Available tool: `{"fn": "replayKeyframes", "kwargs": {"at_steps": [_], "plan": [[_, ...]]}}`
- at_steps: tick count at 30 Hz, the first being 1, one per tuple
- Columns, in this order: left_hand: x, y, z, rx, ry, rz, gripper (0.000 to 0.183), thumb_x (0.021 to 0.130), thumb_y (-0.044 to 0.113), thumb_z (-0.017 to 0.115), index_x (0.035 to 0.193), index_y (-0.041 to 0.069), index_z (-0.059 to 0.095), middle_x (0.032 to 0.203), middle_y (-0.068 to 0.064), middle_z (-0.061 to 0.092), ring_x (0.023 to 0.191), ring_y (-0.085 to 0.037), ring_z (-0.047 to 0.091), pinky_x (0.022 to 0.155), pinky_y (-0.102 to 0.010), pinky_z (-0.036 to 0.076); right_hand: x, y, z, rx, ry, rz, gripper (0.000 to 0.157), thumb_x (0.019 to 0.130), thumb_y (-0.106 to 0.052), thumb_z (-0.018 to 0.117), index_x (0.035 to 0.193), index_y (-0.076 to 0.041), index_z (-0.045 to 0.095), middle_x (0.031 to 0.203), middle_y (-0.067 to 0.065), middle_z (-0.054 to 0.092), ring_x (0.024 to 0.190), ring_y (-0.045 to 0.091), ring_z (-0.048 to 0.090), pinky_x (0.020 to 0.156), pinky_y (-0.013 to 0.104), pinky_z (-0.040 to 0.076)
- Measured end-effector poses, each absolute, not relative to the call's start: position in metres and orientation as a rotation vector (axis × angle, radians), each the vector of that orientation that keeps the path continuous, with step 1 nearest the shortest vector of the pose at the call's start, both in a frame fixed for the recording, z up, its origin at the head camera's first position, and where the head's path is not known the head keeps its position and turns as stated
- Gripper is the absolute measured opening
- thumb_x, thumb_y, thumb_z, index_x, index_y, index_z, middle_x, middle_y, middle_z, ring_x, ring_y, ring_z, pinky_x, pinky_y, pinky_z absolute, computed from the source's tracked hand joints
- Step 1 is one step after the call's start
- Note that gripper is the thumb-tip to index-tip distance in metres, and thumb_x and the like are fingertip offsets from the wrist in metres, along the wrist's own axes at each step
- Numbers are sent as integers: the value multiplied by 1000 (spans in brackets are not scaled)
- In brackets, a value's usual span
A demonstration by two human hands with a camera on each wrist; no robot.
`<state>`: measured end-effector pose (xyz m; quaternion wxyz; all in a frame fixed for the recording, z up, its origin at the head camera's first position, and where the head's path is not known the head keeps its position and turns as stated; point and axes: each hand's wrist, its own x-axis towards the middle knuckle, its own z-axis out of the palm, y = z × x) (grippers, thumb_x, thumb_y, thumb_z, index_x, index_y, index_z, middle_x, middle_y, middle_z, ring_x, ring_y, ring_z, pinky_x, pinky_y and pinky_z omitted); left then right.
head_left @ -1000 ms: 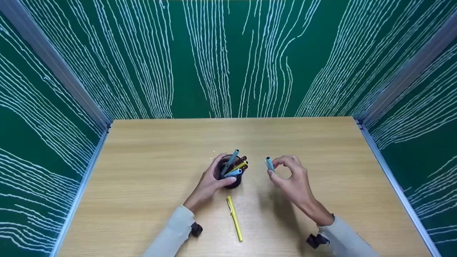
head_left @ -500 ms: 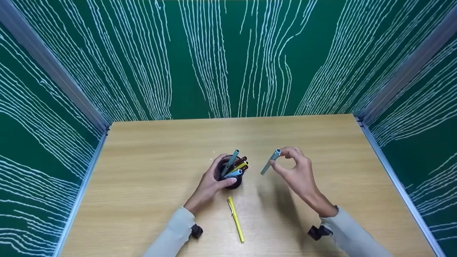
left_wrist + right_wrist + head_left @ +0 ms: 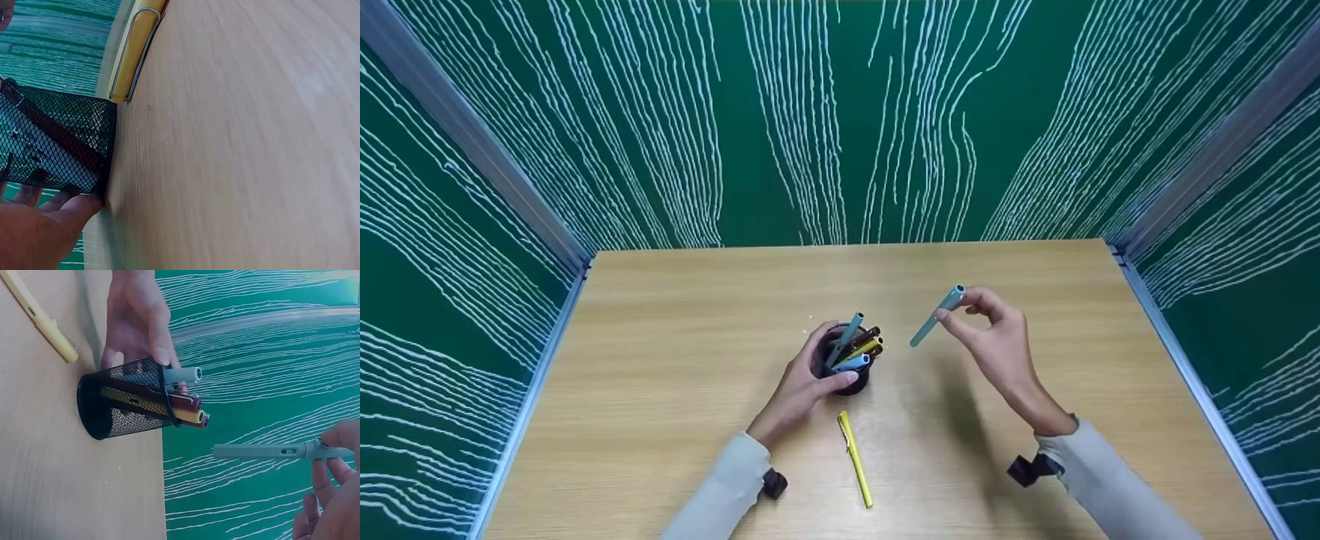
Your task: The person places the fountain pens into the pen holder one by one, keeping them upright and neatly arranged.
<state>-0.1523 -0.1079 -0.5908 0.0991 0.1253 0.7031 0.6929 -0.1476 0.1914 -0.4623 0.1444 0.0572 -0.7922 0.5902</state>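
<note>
A black mesh pen cup (image 3: 851, 386) stands upright on the table, and my left hand (image 3: 802, 382) grips its side, thumb near the rim. Several pens lean inside it: dark red ones, a yellow pen (image 3: 163, 406) and light blue ones. To the right of the cup, my right hand (image 3: 994, 337) pinches a light blue-green pen (image 3: 936, 316) near its capped end, held in the air at a slant. In the right wrist view that pen (image 3: 259, 451) points its bare end toward the cup's side. A second yellow pen (image 3: 855, 461) with a metal clip lies on the table in front of the cup.
The light wooden table (image 3: 675, 315) is bordered by green walls (image 3: 780, 187) with white wavy lines at the back and sides. Metal posts (image 3: 510, 157) stand at the back corners.
My right hand has risen and moved away to the right with the blue-green pen, which has tilted so its length shows. My left hand stays on the cup.
</note>
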Motion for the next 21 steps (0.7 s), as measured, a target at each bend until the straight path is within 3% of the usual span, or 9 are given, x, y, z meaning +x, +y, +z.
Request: {"fn": "replayKeyframes", "kwargs": {"at_steps": [9, 16, 21], "plan": [[-151, -107, -590, 369, 2099, 2036, 87, 93, 25, 90, 166, 36, 45, 162, -2, 53, 146, -26, 51, 129, -50, 30, -153, 189, -462, 142, -2262, 1767, 18, 98, -5, 84, 112, 2, 76, 109, 12, 73, 111, 28, 60, 102, 35, 46], [-152, -109, -591, 361, 2101, 2043, 86, 94, 24, 89, 167, 33, 44, 163, -1, 52, 147, -28, 49, 129, -51, 31, -159, 182, -465, 139, -2253, 1832, 19, 98, -7, 84, 111, 3, 75, 107, 11, 71, 112, 39, 58, 102, 44, 47], [-154, -107, -593, 419, 2067, 2077, 88, 94, 19, 88, 169, 18, 41, 159, -5, 55, 145, -30, 50, 128, -51, 32, -160, 175, -467, 150, -2258, 1832, 15, 97, -6, 84, 107, 2, 76, 103, 8, 72, 104, 32, 62, 97, 37, 49]]}}
